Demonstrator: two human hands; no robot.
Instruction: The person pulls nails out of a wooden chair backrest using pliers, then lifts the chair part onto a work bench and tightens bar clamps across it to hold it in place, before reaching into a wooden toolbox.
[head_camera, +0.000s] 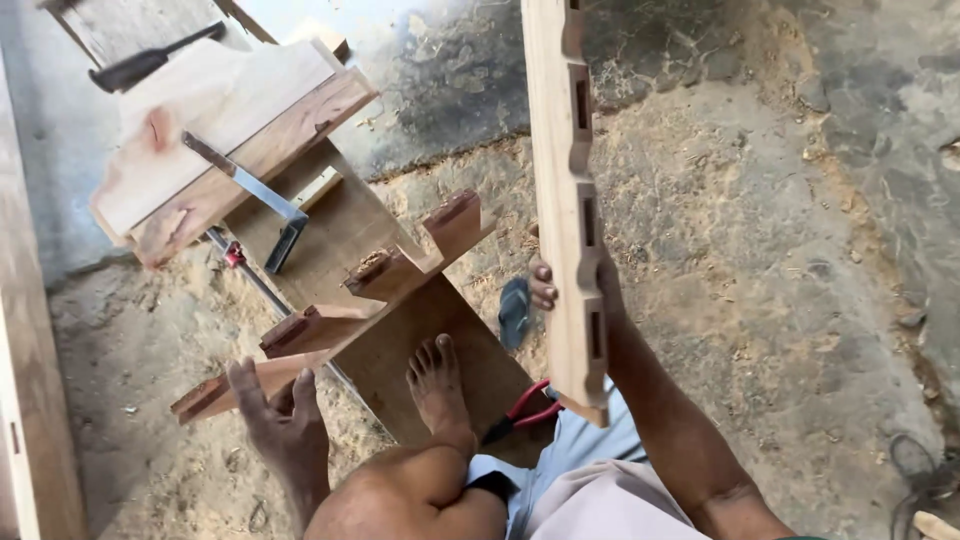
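My right hand grips a long pale wooden rail with several rectangular mortise slots and a wavy edge, held upright in front of me. My left hand rests with spread fingers on the near end of a reddish notched wooden piece that lies on a brown board. My bare foot presses on that board beside the notched piece.
A metal try square lies on stacked planks at the upper left. Red-handled pliers lie by my knee, a blue sandal on the sawdust-covered ground. A chisel lies top left. A long plank runs along the left edge.
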